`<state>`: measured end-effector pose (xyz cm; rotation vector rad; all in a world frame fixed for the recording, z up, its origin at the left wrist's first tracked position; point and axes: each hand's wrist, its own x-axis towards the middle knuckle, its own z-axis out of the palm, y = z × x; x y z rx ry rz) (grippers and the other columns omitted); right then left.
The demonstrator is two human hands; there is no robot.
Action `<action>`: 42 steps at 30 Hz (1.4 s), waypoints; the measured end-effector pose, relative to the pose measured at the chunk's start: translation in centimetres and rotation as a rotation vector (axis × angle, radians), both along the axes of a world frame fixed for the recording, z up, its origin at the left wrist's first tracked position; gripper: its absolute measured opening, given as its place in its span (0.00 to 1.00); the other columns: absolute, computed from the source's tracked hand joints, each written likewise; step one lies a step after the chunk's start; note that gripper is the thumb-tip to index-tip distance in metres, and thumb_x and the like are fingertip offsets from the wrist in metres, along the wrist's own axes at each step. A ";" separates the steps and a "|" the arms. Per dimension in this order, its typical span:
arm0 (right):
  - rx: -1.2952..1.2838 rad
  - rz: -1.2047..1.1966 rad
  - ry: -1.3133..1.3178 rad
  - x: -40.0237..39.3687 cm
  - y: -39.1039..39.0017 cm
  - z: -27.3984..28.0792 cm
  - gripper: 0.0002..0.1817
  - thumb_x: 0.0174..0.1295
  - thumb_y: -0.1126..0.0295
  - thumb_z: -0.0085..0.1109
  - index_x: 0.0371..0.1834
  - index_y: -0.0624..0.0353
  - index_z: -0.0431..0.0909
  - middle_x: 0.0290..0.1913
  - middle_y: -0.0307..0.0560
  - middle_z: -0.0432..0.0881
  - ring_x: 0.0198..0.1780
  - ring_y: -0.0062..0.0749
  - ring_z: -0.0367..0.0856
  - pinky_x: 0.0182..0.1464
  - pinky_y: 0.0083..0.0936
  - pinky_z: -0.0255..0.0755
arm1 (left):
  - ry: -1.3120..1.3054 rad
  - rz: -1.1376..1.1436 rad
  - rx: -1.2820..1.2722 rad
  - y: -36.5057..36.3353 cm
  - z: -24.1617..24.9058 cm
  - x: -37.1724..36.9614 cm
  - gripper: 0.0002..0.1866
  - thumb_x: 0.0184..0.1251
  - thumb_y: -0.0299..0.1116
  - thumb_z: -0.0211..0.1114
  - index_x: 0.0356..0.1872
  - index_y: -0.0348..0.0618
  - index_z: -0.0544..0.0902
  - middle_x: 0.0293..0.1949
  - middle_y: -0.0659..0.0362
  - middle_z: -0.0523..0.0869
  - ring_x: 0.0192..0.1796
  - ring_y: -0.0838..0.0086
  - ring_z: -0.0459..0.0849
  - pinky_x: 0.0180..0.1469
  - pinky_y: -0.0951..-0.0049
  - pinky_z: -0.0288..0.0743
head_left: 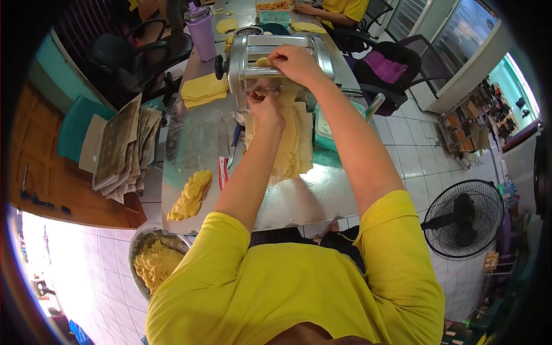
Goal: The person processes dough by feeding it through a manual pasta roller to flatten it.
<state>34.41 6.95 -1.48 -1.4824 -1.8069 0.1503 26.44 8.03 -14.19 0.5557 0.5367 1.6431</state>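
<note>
A metal dough sheeter (282,41) with a black side knob stands on the table in front of me. My right hand (296,64) is at its top, fingers pinched on a small piece of yellow dough (263,61) by the rollers. Lower down, at the machine's front, my left hand (266,108) has its fingers drawn together; what is between them is hidden. Beneath and right of the left hand, flat dough sheets (287,144) lie stacked on a pale board (306,135). A lump of dough (191,195) rests at the table's left front.
More folded dough sheets (204,91) lie left of the machine, near a purple tumbler (201,34). A teal container (325,133) stands right of the stack. A dough-filled bowl (155,264) is below the table; a fan (463,219) stands at right. Another person's hand (306,9) is at the far end.
</note>
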 end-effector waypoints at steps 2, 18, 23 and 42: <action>0.008 -0.023 -0.069 -0.1 0.1 0.0 0.11 0.51 0.75 0.54 0.38 0.57 0.82 0.35 0.49 0.82 0.37 0.44 0.81 0.42 0.31 0.74 | -0.051 -0.106 -0.044 -1.5 1.0 -0.8 0.20 0.53 0.16 0.59 0.47 0.40 0.67 0.46 0.59 0.73 0.47 0.74 0.75 0.46 0.75 0.74; 0.070 -0.073 -0.355 -0.7 -0.4 -0.5 0.12 0.54 0.73 0.47 0.32 0.55 0.83 0.39 0.42 0.78 0.47 0.40 0.75 0.50 0.33 0.70 | -0.003 -0.375 -0.048 -2.8 1.4 -3.6 0.10 0.61 0.23 0.57 0.44 0.44 0.73 0.38 0.61 0.80 0.38 0.73 0.81 0.35 0.71 0.78; -0.006 -0.093 -0.447 -0.8 0.4 0.1 0.12 0.52 0.69 0.49 0.34 0.52 0.83 0.42 0.42 0.79 0.49 0.38 0.75 0.51 0.34 0.71 | 0.126 -0.430 -0.018 -3.5 1.5 -4.5 0.10 0.63 0.27 0.58 0.45 0.42 0.73 0.39 0.60 0.80 0.38 0.72 0.82 0.35 0.69 0.80; -0.258 -0.059 1.653 -3.3 -11.2 -10.6 0.13 0.60 0.66 0.55 0.45 0.61 0.72 0.37 0.42 0.76 0.40 0.27 0.76 0.43 0.25 0.71 | 0.145 -0.538 -0.103 -8.9 2.8 -7.5 0.15 0.68 0.31 0.52 0.53 0.38 0.70 0.48 0.53 0.79 0.48 0.63 0.81 0.47 0.59 0.78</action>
